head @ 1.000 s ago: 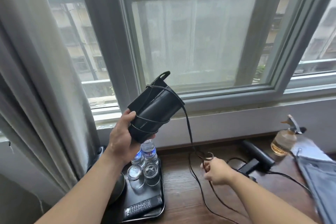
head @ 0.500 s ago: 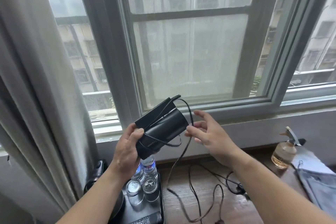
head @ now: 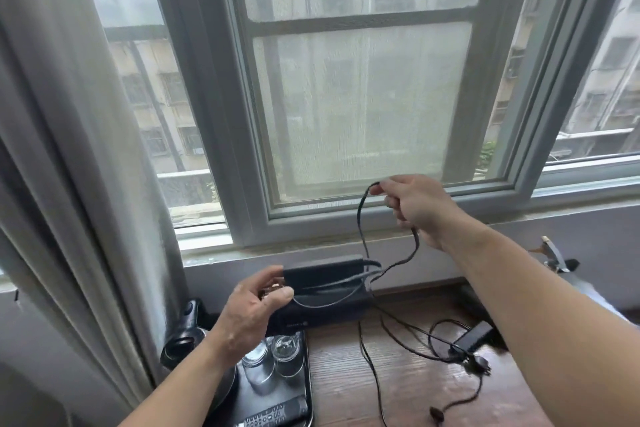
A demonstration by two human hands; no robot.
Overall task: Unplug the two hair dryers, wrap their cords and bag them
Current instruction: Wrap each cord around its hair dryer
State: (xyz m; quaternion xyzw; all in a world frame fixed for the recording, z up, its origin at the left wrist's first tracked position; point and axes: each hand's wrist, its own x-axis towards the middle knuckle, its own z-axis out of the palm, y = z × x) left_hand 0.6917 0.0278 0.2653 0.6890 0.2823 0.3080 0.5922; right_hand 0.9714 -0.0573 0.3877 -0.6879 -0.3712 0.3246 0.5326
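Observation:
My left hand [head: 254,305] grips one end of a black hair dryer [head: 325,291], held level above the tray with a few turns of its black cord [head: 360,218] around the body. My right hand [head: 415,208] is raised in front of the window sill, pinching a loop of that cord up and to the right of the dryer. The rest of the cord trails down onto the wooden desk [head: 346,385], ending in a plug [head: 437,412]. A second black dryer [head: 476,338] lies on the desk, partly hidden behind my right forearm, with its own cord and plug [head: 481,366] beside it.
A black tray [head: 308,388] at the desk's left holds upturned glasses [head: 273,357] and a remote control [head: 273,416]. A black kettle [head: 183,340] stands by the grey curtain [head: 79,184]. A spray bottle [head: 554,253] is at the far right. The window runs behind.
My left hand lowered the dryer and turned it level. My right hand rose from the desk, passed the dryer's end, and now lifts a cord loop up and right.

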